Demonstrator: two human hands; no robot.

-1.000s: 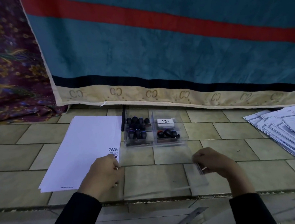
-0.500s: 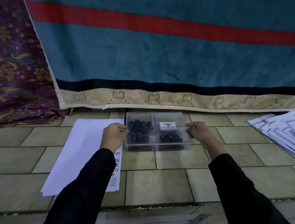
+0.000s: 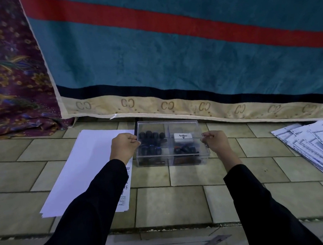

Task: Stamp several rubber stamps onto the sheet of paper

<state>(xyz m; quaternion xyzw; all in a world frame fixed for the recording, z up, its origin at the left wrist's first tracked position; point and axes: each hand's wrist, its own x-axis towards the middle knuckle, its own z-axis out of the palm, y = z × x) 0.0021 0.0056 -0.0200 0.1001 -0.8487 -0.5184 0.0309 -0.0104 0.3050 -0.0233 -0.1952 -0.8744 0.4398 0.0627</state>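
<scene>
Stamp box (image 3: 170, 160) between both hands (image 3: 124, 148) (image 3: 214, 141)

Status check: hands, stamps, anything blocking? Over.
Left hand and right hand pinch lid ends. Stamps in box, lid on. Left sleeve over paper.

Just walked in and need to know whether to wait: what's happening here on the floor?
A person's left hand and right hand grip the two ends of the lid of a clear box on the tiled floor. The lid sits closed, with the rubber stamps and a white Artline ink pad inside. No stamp is in hand. The sheet of paper lies just left of the box.
</scene>
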